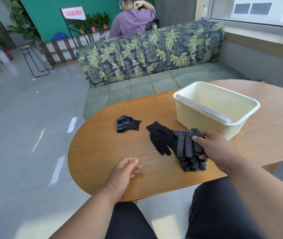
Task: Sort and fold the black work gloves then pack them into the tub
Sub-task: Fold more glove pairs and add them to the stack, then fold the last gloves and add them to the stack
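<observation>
Beside the tub (206, 118), right hand (213, 149) grips dotted gloves (187, 149), partly hiding them; left hand (125, 171) loosely curled, holding nothing.

Left hand (126, 170) rests on the surface (102, 152) near its front edge, fingers loosely curled, holding nothing. Right hand (213, 149) reaches farther across the surface, fingers gripping dotted gloves (186, 145).

Black gloves (187, 144) bear white dots. Cream tub (204, 118) on orange-brown wood-grain table (102, 152). Sofa (154, 54): green cushions, yellow-green leaf print on navy.
</observation>
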A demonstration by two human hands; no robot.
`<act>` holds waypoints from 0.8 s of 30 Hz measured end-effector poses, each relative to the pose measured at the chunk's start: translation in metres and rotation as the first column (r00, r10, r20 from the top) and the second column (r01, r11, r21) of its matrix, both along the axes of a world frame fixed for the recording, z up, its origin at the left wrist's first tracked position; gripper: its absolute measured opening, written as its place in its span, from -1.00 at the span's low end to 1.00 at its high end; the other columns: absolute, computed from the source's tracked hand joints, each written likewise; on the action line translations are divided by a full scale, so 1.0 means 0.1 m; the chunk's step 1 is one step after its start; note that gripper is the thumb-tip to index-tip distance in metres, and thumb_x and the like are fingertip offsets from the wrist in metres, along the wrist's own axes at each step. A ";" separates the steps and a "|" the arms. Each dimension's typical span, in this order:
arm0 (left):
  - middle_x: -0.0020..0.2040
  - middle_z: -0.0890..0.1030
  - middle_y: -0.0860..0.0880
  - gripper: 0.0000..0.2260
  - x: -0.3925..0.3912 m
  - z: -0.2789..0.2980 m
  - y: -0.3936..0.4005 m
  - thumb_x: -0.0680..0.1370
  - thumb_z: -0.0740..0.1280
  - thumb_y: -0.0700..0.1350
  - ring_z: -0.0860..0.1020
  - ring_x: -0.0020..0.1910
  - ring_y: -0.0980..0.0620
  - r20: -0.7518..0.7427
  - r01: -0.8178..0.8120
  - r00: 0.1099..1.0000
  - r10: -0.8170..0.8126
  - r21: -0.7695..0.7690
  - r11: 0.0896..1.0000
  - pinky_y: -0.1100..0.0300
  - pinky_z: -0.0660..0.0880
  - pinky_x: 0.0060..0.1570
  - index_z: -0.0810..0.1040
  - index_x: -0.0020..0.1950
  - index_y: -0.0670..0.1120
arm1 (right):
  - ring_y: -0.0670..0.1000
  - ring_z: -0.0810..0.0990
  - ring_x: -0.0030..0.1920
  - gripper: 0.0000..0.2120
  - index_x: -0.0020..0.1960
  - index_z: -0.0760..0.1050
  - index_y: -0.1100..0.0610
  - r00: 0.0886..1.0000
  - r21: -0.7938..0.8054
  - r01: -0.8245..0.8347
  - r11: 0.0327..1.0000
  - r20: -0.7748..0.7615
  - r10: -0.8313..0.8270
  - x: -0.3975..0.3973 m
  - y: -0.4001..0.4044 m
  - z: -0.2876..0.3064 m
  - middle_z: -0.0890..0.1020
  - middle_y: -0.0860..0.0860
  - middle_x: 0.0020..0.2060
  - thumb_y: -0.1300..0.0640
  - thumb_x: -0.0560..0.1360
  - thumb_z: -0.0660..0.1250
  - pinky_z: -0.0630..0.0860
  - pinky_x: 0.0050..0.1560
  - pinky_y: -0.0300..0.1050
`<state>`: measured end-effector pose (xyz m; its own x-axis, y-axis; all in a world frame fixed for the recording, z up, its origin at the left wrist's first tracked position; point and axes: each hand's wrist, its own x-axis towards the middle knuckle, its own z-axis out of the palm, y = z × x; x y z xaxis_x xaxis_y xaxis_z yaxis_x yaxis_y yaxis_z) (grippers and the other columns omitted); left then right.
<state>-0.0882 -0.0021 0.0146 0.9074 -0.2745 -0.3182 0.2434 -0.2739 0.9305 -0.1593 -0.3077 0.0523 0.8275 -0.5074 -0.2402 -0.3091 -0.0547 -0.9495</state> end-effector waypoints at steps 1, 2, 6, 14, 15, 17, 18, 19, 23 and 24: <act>0.00 0.77 0.04 -0.80 0.00 -0.01 0.00 0.69 0.29 0.02 0.68 0.13 0.02 0.002 0.003 1.000 -0.003 0.010 1.000 0.09 0.54 0.24 0.65 0.17 -0.03 | 0.07 0.68 -0.34 -0.82 0.18 0.58 0.07 1.000 -0.038 0.016 0.999 -0.002 -0.016 0.00 0.02 0.01 0.73 0.12 -0.18 0.06 0.61 0.42 0.59 -0.34 -0.10; 0.01 0.76 0.04 -0.80 0.00 -0.02 0.01 0.69 0.29 0.02 0.68 0.13 0.02 0.008 0.005 1.000 -0.005 0.023 1.000 0.11 0.54 0.23 0.65 0.18 -0.03 | 0.04 0.67 -0.37 -0.81 0.19 0.56 0.02 0.999 -0.073 0.037 0.997 -0.001 -0.037 0.00 0.04 0.02 0.73 0.10 -0.23 0.04 0.60 0.42 0.58 -0.36 -0.10; 0.00 0.76 0.05 -0.80 0.01 -0.06 0.04 0.69 0.30 0.02 0.67 0.12 0.01 0.022 0.008 1.000 -0.009 0.051 0.999 0.12 0.55 0.19 0.66 0.16 -0.04 | -0.02 0.67 -0.37 -0.69 0.16 0.51 -0.16 0.992 -0.383 0.088 0.920 -0.050 -0.115 -0.03 0.07 0.06 0.69 -0.03 -0.40 -0.18 0.48 0.47 0.55 -0.28 -0.10; -0.01 0.76 0.05 -0.76 0.00 -0.07 0.04 0.64 0.33 0.10 0.67 0.10 0.04 0.041 0.011 0.999 -0.013 0.062 0.998 0.17 0.53 0.13 0.66 0.13 -0.03 | -0.03 0.61 -0.27 -0.67 0.21 0.49 -0.15 0.983 -0.556 0.157 0.817 0.007 -0.184 -0.10 0.18 0.16 0.61 -0.02 -0.43 -0.19 0.48 0.36 0.58 -0.14 -0.01; -0.01 0.76 0.05 -0.73 0.00 -0.07 0.04 0.62 0.34 0.12 0.67 0.09 0.05 0.043 0.010 0.999 -0.013 0.060 0.998 0.18 0.53 0.13 0.66 0.13 -0.03 | -0.04 0.61 -0.27 -0.69 0.21 0.49 -0.16 0.983 -0.572 0.162 0.804 0.021 -0.183 -0.11 0.20 0.18 0.60 -0.03 -0.43 -0.17 0.49 0.34 0.57 -0.15 -0.01; -0.02 0.76 0.05 -0.77 -0.01 -0.08 0.05 0.65 0.33 0.08 0.67 0.10 0.04 0.046 0.006 0.999 -0.009 0.064 0.998 0.18 0.53 0.13 0.67 0.12 -0.03 | -0.06 0.59 -0.26 -0.72 0.21 0.48 -0.17 0.985 -0.604 0.160 0.780 0.049 -0.164 -0.13 0.27 0.24 0.61 -0.05 -0.40 -0.12 0.51 0.33 0.57 -0.15 -0.01; -0.02 0.76 0.05 -0.80 -0.01 -0.08 0.05 0.67 0.32 0.04 0.67 0.10 0.03 0.048 0.004 0.999 -0.007 0.070 0.998 0.18 0.53 0.13 0.67 0.12 -0.04 | -0.07 0.59 -0.26 -0.74 0.21 0.48 -0.17 0.987 -0.610 0.157 0.777 0.069 -0.145 -0.14 0.31 0.27 0.60 -0.06 -0.39 -0.10 0.52 0.33 0.57 -0.15 -0.01; -0.02 0.76 0.05 -0.81 -0.02 -0.08 0.05 0.68 0.31 0.01 0.66 0.10 0.03 0.051 0.003 0.999 -0.006 0.074 0.997 0.19 0.53 0.13 0.67 0.12 -0.04 | -0.07 0.58 -0.26 -0.75 0.20 0.49 -0.16 0.989 -0.613 0.147 0.776 0.092 -0.115 -0.15 0.36 0.29 0.59 -0.06 -0.39 -0.08 0.53 0.33 0.57 -0.16 -0.01; -0.04 0.76 0.05 -0.83 -0.03 -0.07 0.04 0.69 0.30 -0.02 0.66 0.10 0.03 0.055 -0.005 0.998 0.000 0.088 0.996 0.18 0.54 0.13 0.66 0.12 -0.03 | -0.13 0.55 -0.32 -0.81 0.15 0.53 -0.12 0.989 -0.647 0.035 0.761 0.134 0.068 -0.13 0.65 0.30 0.53 -0.09 -0.44 0.01 0.54 0.35 0.56 -0.21 -0.02; -0.04 0.76 0.05 -0.83 -0.02 -0.07 0.04 0.69 0.29 -0.02 0.66 0.10 0.03 0.056 -0.007 0.998 0.002 0.095 0.995 0.18 0.54 0.14 0.66 0.12 -0.03 | -0.13 0.54 -0.33 -0.81 0.15 0.54 -0.13 0.983 -0.648 -0.011 0.761 0.135 0.128 -0.12 0.75 0.27 0.52 -0.10 -0.44 0.02 0.54 0.36 0.55 -0.21 -0.03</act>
<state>-0.0906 0.0015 0.0077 0.9257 -0.2416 -0.2911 0.1929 -0.3605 0.9126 -0.1711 -0.2326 0.0797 0.8631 -0.4328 0.2603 -0.1268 -0.6846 -0.7179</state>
